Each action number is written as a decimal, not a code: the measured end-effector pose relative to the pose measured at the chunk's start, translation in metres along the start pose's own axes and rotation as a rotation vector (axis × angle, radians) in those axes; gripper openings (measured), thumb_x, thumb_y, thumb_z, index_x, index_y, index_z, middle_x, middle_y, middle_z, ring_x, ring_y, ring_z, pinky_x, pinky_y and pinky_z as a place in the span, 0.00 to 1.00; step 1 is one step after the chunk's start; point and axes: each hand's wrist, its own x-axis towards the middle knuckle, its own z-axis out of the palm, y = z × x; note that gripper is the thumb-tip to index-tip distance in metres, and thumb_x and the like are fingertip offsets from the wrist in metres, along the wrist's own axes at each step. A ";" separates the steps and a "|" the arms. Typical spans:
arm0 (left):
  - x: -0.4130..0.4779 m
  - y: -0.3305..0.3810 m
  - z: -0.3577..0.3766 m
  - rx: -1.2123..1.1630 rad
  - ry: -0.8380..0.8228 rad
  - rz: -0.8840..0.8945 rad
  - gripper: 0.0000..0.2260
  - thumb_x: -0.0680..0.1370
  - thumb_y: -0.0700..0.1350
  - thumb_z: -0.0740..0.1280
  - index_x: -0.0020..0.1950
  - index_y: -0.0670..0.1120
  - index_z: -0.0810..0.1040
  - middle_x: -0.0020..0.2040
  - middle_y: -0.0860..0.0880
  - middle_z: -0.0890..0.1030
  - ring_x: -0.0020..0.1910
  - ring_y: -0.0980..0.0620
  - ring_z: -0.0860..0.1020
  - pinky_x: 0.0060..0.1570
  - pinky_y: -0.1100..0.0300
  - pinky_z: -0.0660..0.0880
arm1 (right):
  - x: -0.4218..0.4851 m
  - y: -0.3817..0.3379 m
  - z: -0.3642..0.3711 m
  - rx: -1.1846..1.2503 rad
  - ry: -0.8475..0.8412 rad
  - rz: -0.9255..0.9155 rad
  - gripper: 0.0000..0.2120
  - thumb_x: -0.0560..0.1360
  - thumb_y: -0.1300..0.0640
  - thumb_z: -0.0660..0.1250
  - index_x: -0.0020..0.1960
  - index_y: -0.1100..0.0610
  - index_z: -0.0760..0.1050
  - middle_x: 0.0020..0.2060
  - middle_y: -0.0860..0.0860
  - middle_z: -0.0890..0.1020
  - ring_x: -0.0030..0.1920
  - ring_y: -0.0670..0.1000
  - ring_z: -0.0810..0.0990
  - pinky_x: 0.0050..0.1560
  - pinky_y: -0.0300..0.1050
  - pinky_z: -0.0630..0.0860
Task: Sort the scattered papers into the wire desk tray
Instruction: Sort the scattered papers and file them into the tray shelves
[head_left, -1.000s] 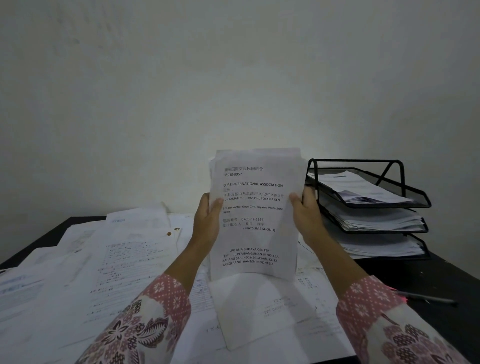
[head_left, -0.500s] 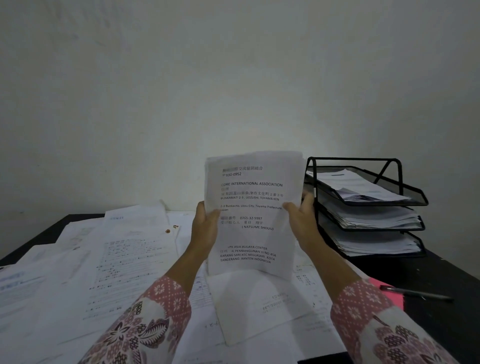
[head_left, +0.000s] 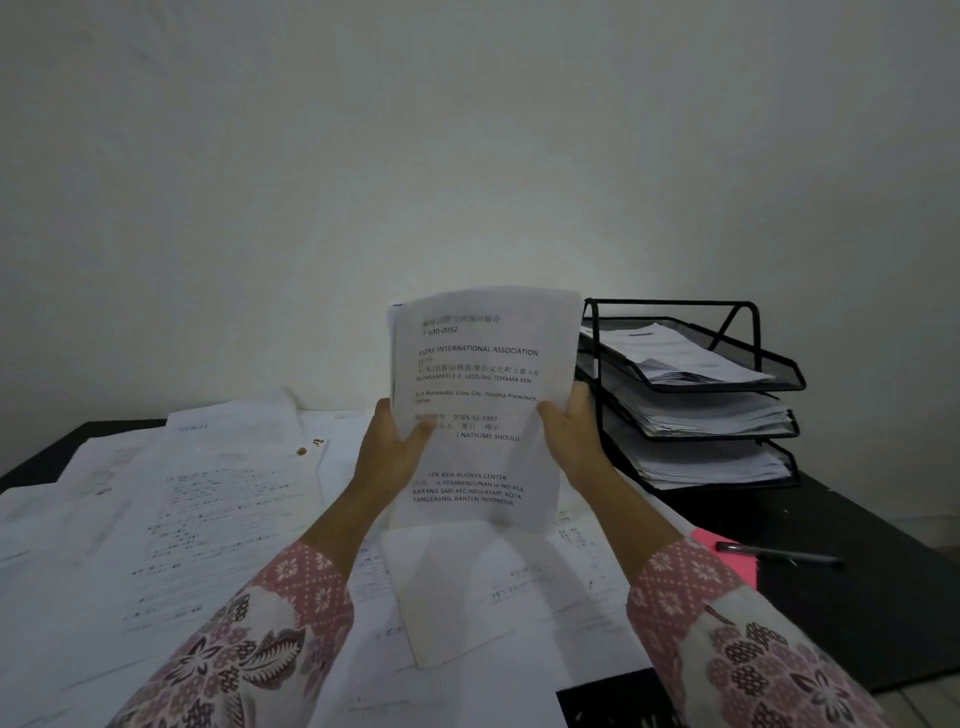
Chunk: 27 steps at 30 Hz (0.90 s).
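I hold a printed sheet (head_left: 483, 374) upright in front of me, above the desk. My left hand (head_left: 389, 452) grips its left edge with the thumb on the printed face. My right hand (head_left: 571, 436) grips the right edge the same way. More sheets may lie behind the front one; I cannot tell. A black three-tier wire desk tray (head_left: 748, 358) stands just right of the sheet, each tier holding a stack of paper. Scattered papers (head_left: 197, 509) cover the dark desk to the left and below my hands.
A black pen (head_left: 779, 553) lies on a pink sheet (head_left: 727, 561) at the right, on the dark desk (head_left: 857, 597). A pale wall rises close behind the desk. Two small brown bits (head_left: 309, 447) sit on the papers at the back.
The held sheet has shifted slightly and its top edge now bends forward; both hands keep their grip at the sheet's sides.
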 end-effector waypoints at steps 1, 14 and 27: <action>0.000 0.001 0.001 0.035 -0.026 0.007 0.14 0.79 0.45 0.63 0.62 0.44 0.66 0.55 0.50 0.74 0.50 0.51 0.75 0.40 0.65 0.73 | 0.000 -0.003 -0.002 0.012 0.001 -0.003 0.12 0.77 0.65 0.57 0.60 0.58 0.60 0.48 0.49 0.73 0.49 0.51 0.75 0.42 0.42 0.73; 0.010 0.026 0.014 0.031 -0.163 -0.145 0.07 0.77 0.42 0.63 0.54 0.47 0.75 0.50 0.48 0.79 0.43 0.54 0.77 0.38 0.61 0.72 | 0.009 -0.014 -0.061 -0.042 0.030 0.156 0.10 0.78 0.61 0.60 0.58 0.62 0.72 0.55 0.60 0.79 0.47 0.53 0.75 0.47 0.45 0.71; -0.022 -0.006 0.068 0.140 -0.587 -0.436 0.14 0.77 0.39 0.65 0.63 0.40 0.73 0.59 0.43 0.79 0.55 0.42 0.79 0.57 0.46 0.76 | -0.022 0.062 -0.114 -0.147 0.060 0.540 0.15 0.77 0.66 0.61 0.63 0.70 0.70 0.56 0.60 0.77 0.53 0.57 0.75 0.51 0.47 0.72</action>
